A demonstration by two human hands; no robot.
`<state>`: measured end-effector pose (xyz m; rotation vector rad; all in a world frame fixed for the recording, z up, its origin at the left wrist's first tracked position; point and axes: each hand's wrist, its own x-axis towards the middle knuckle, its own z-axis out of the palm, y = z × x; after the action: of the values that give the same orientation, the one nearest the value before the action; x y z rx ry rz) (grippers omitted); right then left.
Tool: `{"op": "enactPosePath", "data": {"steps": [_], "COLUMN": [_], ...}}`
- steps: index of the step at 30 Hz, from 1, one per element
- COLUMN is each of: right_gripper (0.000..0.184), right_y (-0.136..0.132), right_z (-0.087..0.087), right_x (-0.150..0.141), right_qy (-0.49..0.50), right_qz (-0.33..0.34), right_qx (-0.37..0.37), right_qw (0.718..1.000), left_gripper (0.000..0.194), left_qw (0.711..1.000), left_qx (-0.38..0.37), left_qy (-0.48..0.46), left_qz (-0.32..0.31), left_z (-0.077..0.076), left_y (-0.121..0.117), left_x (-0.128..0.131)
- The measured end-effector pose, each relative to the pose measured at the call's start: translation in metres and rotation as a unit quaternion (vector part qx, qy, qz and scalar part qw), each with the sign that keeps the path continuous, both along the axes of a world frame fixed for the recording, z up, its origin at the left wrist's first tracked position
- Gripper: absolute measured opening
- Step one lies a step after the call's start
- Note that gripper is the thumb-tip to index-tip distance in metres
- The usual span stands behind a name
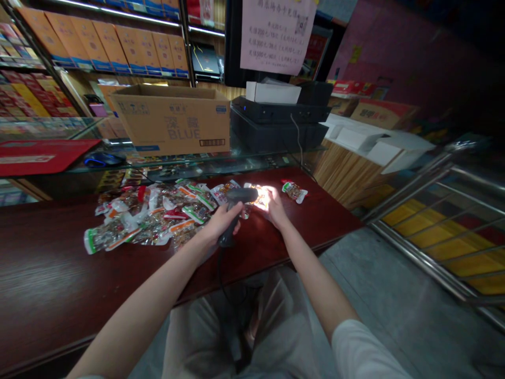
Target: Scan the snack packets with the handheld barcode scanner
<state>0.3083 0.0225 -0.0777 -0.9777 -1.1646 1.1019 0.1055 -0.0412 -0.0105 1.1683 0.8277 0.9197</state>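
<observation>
My left hand (224, 222) is wrapped round the handle of a black barcode scanner (241, 196), its head pointing right. Bright light from the scanner falls on a small snack packet (258, 196) in my right hand (273, 204), whose fingers pinch the packet's right side. Glare washes out the packet's print. Left of the scanner lies a heap of clear snack packets (158, 210) with green, orange and red edges. A single packet (294, 191) with a red and green end rests apart, to the right of my right hand.
The dark red tabletop (47, 252) holds the packets. Behind it, a cardboard box (177, 121), a mouse (103, 159) and a red folder (43, 156) sit on a glass counter, beside black machines (276, 129). A metal railing (418, 258) stands at right. The scanner's cable (221, 273) hangs over the front edge.
</observation>
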Motion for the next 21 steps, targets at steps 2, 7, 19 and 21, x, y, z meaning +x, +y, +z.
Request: {"op": "enactPosePath", "data": {"steps": [2, 7, 19, 21], "right_gripper": [0.041, 0.039, 0.029, 0.039], "right_y": [-0.001, -0.002, 0.034, 0.033], "right_z": [0.000, -0.004, 0.038, 0.039], "right_x": [-0.001, -0.001, 0.086, 0.092], "right_qy": [0.022, 0.044, -0.470, -0.529], "right_qz": [-0.027, -0.016, -0.307, -0.325], "right_qx": [-0.004, 0.028, -0.012, -0.073], "right_qw": [0.999, 0.999, 0.828, 0.781], "left_gripper": [0.058, 0.056, 0.070, 0.066], "left_qw": [1.000, 0.999, 0.997, 0.995], "left_qx": [-0.008, -0.029, -0.008, -0.005], "left_qy": [0.012, -0.006, 0.011, 0.020], "left_qz": [-0.004, -0.023, 0.078, 0.095], "left_z": [0.002, 0.002, 0.012, 0.014], "left_y": [0.003, 0.010, 0.019, 0.022], "left_x": [0.003, 0.001, -0.040, -0.045]}}
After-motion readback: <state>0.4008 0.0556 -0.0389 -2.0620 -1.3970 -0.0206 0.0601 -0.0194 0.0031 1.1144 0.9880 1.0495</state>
